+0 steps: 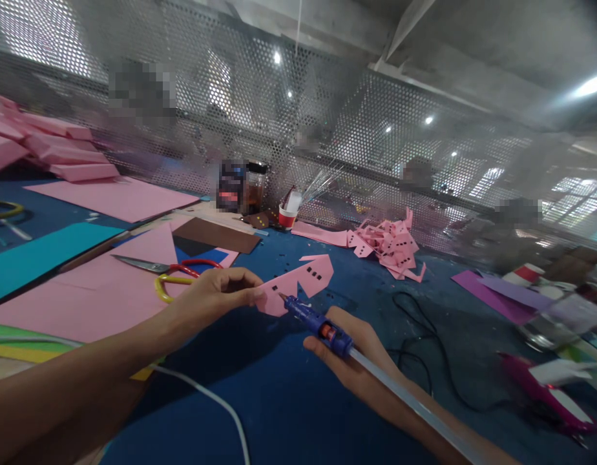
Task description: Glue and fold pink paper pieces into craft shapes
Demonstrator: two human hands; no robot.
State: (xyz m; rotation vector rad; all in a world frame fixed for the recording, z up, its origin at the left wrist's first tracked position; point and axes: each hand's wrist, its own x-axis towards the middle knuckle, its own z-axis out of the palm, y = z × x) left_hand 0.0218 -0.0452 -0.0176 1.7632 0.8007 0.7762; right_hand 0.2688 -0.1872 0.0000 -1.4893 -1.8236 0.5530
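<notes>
Head cam: left hand [216, 294] has the pink paper [289, 281] pinched by one end above the blue table [289, 407], probably so its face stays free; right hand [344, 371] is gripping the glue gun [305, 315], tip at the paper, likely for careful aim.

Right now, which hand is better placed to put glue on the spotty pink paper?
Probably the right hand: it grips the blue glue gun, aimed at the spotty pink paper. The left hand is busy pinching that paper at one end.
</notes>
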